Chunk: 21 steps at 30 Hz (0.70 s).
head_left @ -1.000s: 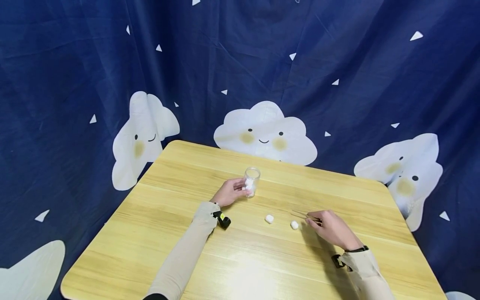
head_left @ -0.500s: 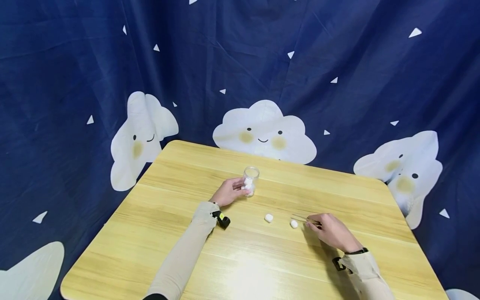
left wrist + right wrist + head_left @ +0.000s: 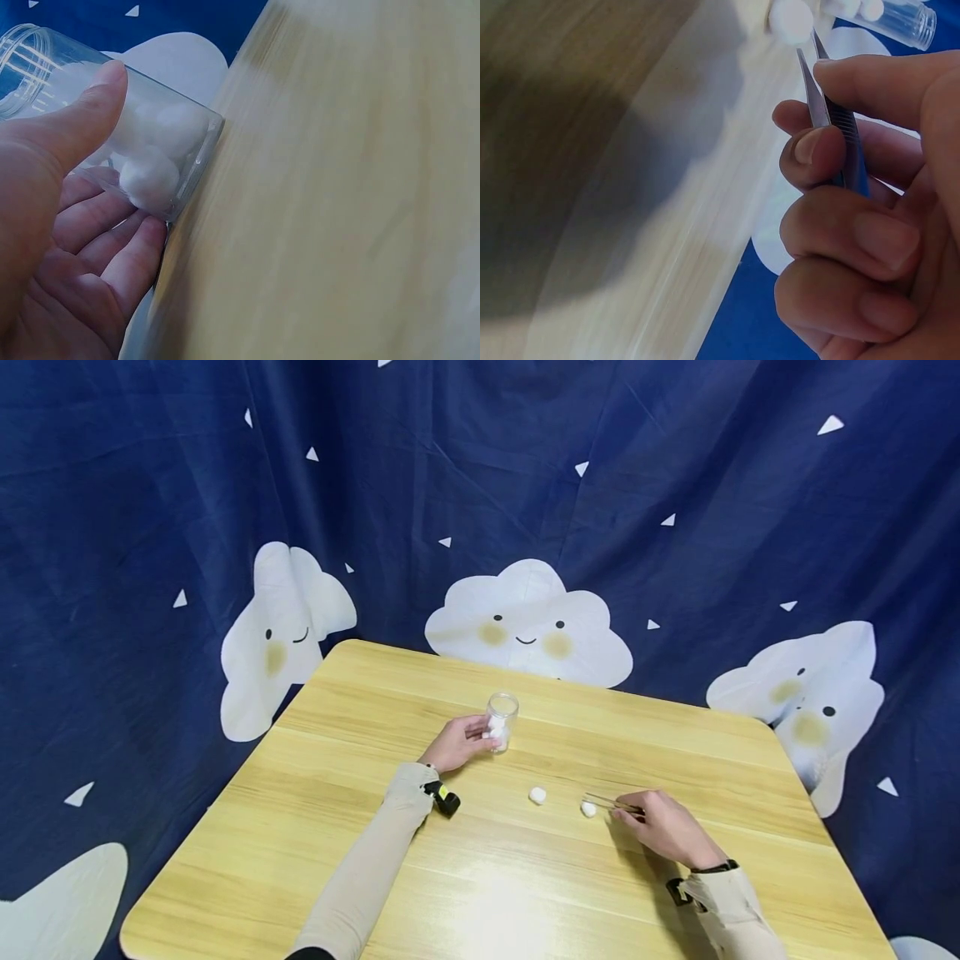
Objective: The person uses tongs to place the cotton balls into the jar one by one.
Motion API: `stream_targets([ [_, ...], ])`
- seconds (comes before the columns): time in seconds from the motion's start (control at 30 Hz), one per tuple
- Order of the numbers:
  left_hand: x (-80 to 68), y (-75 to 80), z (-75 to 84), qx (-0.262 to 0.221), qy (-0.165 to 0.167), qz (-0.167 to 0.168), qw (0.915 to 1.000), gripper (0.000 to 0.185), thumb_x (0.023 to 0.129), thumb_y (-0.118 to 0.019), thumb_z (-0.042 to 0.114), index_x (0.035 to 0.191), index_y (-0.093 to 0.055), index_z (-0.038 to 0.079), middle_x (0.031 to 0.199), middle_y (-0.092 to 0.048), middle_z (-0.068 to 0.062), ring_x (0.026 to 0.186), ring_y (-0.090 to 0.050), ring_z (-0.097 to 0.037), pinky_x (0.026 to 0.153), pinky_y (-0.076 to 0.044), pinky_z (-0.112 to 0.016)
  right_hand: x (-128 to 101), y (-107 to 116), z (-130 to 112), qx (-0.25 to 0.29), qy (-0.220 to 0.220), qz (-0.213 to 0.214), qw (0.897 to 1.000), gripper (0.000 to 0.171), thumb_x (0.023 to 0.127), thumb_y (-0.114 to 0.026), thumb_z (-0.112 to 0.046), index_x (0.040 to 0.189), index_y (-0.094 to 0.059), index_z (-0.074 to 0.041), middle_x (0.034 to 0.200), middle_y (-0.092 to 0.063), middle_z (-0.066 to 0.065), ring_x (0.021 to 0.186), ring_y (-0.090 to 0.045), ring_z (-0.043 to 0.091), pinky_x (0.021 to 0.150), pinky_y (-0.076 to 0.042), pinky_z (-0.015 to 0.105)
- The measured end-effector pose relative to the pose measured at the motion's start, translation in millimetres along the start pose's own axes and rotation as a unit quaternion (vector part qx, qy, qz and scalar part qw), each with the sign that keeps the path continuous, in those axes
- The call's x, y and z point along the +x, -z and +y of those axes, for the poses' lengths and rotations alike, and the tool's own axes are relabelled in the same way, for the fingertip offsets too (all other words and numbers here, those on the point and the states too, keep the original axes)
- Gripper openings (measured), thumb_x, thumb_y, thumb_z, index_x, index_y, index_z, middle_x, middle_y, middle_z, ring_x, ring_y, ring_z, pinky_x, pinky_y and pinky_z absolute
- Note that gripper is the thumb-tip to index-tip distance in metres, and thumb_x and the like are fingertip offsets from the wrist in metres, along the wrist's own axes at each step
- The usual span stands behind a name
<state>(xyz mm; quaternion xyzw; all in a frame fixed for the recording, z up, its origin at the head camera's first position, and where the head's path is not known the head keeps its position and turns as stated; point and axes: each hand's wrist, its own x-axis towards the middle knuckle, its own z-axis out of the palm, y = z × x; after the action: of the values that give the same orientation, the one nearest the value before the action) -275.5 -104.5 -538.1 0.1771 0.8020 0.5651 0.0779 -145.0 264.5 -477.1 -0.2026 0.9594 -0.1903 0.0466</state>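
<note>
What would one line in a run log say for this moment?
left hand: holds clear glass jar with cotton balls | right hand: pinches metal tweezers, tips at white cotton ball | second cotton ball: loose on wooden table

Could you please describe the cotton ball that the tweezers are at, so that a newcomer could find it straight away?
On the wooden table, look to the right hand, which holds metal tweezers pointing left. At their tips lies a small white cotton ball. A second cotton ball lies apart to its left, and others sit inside the clear jar that the left hand holds.

Table (image 3: 592, 187) motion-blurred in both wrist views; jar (image 3: 161, 131) mouth cut off at frame edge
</note>
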Motion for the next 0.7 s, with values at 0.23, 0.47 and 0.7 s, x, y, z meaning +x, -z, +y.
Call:
stream_targets([
  [0.23,-0.1,-0.3,0.4,-0.008,0.001,0.0,1.0,0.063,0.095,-0.077,0.023,0.147,-0.053,-0.003,0.149,-0.059,-0.021,0.136,-0.061,-0.034,0.118,-0.05,-0.043,-6,0,-1,-0.007,-0.018,-0.005,1.0,0.009,0.1,-0.068,-0.02,0.099,-0.077,-0.02,0.071,-0.059,-0.012,0.056,-0.042,-0.003,0.054,-0.039,0.018],
  [0.47,-1.7,0.5,1.7,-0.008,0.0,-0.001,1.0,0.063,0.096,-0.076,0.023,0.147,-0.052,-0.004,0.15,-0.058,-0.022,0.137,-0.06,-0.035,0.119,-0.049,-0.042,-13,8,-2,-0.021,-0.005,0.01,1.0,0.01,0.1,-0.069,-0.021,0.102,-0.078,-0.018,0.09,-0.075,-0.007,0.068,-0.054,-0.004,0.061,-0.049,0.023],
  [0.7,-0.7,1.1,0.4,-0.008,0.009,-0.002,0.9999,0.065,0.095,-0.077,0.024,0.148,-0.051,-0.003,0.15,-0.057,-0.02,0.137,-0.06,-0.033,0.118,-0.05,-0.04,-16,1,4,0.005,0.007,-0.015,1.0,0.013,0.101,-0.066,-0.018,0.09,-0.073,-0.023,0.067,-0.051,-0.014,0.055,-0.036,-0.005,0.054,-0.034,0.016],
])
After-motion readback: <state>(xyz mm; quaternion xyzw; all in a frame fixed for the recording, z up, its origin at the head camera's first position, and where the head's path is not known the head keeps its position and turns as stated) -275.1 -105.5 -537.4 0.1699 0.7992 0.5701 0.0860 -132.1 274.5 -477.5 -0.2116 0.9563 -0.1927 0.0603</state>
